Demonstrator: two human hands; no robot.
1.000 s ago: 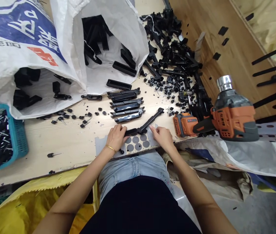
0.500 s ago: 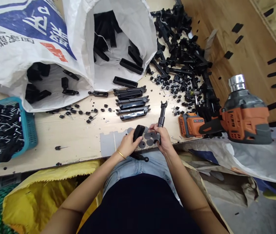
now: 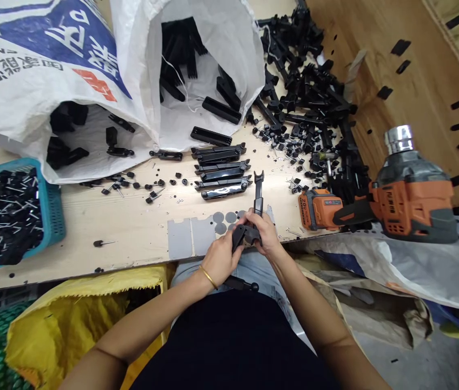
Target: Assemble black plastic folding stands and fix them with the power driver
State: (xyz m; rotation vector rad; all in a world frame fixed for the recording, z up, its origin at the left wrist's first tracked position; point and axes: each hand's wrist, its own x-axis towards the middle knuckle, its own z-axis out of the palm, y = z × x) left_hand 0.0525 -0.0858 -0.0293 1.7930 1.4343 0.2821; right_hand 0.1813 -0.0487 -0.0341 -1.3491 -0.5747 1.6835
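Note:
Near the table's front edge, my left hand (image 3: 218, 260) is closed around a black plastic piece (image 3: 237, 236). My right hand (image 3: 267, 234) grips a black bar with a forked end (image 3: 258, 187), its fork pointing away from me. The two black parts meet between my fingers; whether they are joined is hidden. Below my left wrist shows a black arm with a rounded end (image 3: 242, 284); I cannot tell if it is held or lies on my lap. Under and beside my hands lie a grey sheet (image 3: 179, 238) and round grey discs (image 3: 220, 228).
Beyond my hands is a row of black bars (image 3: 223, 172). White sacks (image 3: 140, 116) with black parts stand behind it. A blue basket (image 3: 54, 214) of black-headed bolts is left; an orange power tool (image 3: 412, 200) and a heap of black parts (image 3: 294, 92) are right.
The black piece in my left hand and the forked bar in my right have come together. My right hand has moved slightly left, and the bar now leans the other way.

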